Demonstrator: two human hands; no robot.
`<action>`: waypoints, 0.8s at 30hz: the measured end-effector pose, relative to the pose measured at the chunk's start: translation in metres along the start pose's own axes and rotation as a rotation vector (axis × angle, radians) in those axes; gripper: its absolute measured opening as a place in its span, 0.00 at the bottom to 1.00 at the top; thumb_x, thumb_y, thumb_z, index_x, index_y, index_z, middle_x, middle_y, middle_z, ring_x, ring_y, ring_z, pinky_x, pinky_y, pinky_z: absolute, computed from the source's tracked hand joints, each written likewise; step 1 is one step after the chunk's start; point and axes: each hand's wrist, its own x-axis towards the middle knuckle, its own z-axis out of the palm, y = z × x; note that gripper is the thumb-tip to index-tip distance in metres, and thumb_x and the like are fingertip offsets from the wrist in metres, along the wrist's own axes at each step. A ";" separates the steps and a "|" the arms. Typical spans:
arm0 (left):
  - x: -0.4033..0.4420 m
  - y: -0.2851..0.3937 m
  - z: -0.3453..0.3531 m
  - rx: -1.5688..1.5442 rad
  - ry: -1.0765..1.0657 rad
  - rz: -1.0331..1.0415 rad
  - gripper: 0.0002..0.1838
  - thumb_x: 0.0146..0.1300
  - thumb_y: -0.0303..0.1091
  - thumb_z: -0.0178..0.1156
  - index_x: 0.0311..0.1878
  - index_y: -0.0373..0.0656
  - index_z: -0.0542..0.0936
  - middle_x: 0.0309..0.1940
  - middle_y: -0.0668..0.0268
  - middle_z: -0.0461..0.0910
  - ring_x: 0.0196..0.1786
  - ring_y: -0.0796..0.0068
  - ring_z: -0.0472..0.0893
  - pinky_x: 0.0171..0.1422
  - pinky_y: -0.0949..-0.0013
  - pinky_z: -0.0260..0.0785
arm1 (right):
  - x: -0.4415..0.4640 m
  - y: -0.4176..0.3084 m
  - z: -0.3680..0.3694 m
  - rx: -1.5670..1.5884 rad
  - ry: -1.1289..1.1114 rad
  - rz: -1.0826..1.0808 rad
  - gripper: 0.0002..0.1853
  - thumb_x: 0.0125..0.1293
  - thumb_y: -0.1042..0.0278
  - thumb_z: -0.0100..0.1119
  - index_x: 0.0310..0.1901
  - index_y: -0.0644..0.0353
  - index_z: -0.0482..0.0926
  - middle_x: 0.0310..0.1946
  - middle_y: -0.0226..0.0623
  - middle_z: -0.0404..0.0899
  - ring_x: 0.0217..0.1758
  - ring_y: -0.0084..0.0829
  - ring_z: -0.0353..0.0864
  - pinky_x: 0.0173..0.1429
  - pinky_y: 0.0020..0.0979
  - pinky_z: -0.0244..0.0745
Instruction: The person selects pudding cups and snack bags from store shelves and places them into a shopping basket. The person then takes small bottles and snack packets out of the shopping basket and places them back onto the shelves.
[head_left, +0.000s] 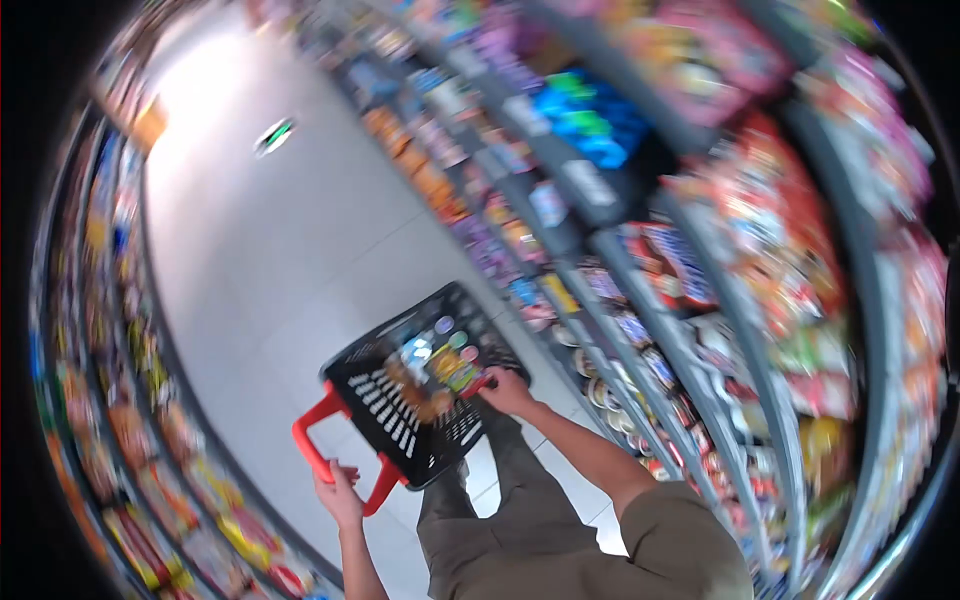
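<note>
A black shopping basket (pixel 372 352) with slotted sides hangs tilted in front of my legs. My left hand (pixel 342 490) is closed around its red handle (pixel 312 440), which sticks out on the left. At the basket's right side, my right hand (pixel 507 391) reaches over the rim with bent fingers by a small red edge. Just beside these fingers lies a yellow and green package (pixel 455 368) inside the basket. Whether they grip the package or another red part is too blurred to tell. A brownish item (pixel 425 405) and several round, pale-coloured tops also show inside.
Tall shelves (pixel 590 190) packed with colourful snack packages run close along my right. More stocked shelves (pixel 150 400) line the left. Between them stretches a pale tiled floor (pixel 270 230) with a green and white floor sticker (pixel 275 137) farther ahead.
</note>
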 end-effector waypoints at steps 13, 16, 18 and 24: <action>0.016 -0.017 -0.010 0.034 -0.150 -0.002 0.15 0.75 0.40 0.49 0.51 0.35 0.68 0.21 0.56 0.79 0.19 0.67 0.80 0.21 0.68 0.74 | -0.252 0.081 -0.032 0.069 0.041 0.203 0.16 0.60 0.52 0.62 0.42 0.53 0.85 0.36 0.38 0.86 0.42 0.39 0.85 0.47 0.38 0.78; 0.010 -0.016 -0.012 0.070 -0.145 -0.021 0.18 0.75 0.43 0.50 0.54 0.36 0.67 0.19 0.56 0.79 0.17 0.66 0.80 0.22 0.67 0.74 | -0.274 0.095 -0.032 0.001 0.017 0.072 0.15 0.60 0.53 0.61 0.43 0.53 0.85 0.37 0.38 0.86 0.42 0.38 0.85 0.48 0.37 0.78; 0.001 -0.022 -0.017 0.065 -0.198 -0.109 0.26 0.72 0.50 0.54 0.56 0.35 0.67 0.28 0.51 0.81 0.26 0.61 0.83 0.25 0.64 0.76 | -0.285 0.100 -0.049 0.012 -0.080 0.045 0.15 0.61 0.54 0.61 0.45 0.53 0.85 0.39 0.38 0.86 0.42 0.38 0.85 0.49 0.37 0.78; -0.038 -0.106 -0.023 0.437 0.076 0.009 0.39 0.62 0.64 0.62 0.59 0.36 0.67 0.46 0.47 0.77 0.43 0.55 0.79 0.34 0.52 0.76 | -0.324 0.118 -0.156 0.176 0.357 -0.045 0.15 0.64 0.54 0.61 0.46 0.53 0.84 0.40 0.39 0.86 0.42 0.40 0.85 0.49 0.38 0.79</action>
